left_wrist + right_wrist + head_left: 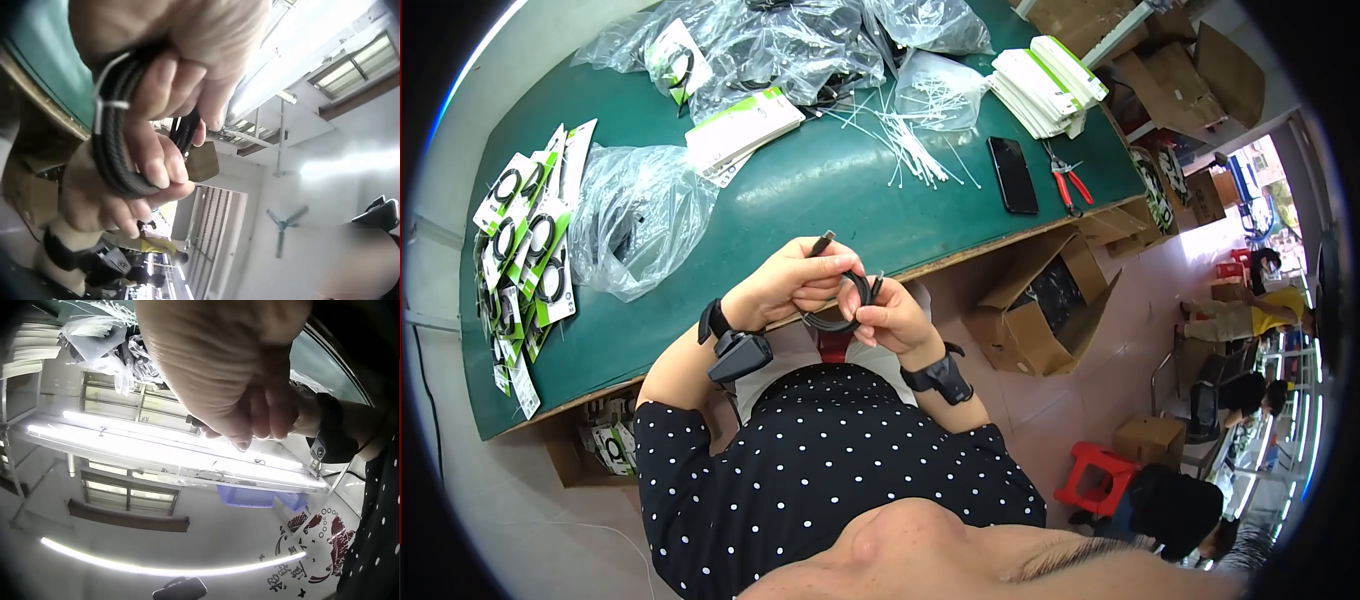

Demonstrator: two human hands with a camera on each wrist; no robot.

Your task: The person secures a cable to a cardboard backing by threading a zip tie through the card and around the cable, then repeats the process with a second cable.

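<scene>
A coiled black cable [832, 322] is held between both hands in front of the torso, near the table's edge. The left hand [798, 277] pinches the coil, with a plug end [824, 241] sticking up past its fingers. On the other side the right hand [892, 316] grips the coil with thumb and fingers. In the left wrist view, a white tie [114, 104] runs round the braided cable [112, 153], and fingers of both hands curl through the loop. The right wrist view shows the back of the right hand [225, 369]; the cable coil is hidden there.
On the green table [840, 190] lie packaged cables [530, 240], plastic bags [640, 215], loose white ties [915, 150], a phone [1012, 176], red-handled pliers [1068, 182] and stacked cards [1045, 88]. An open carton [1035, 335] and a red stool [1095, 478] stand on the floor.
</scene>
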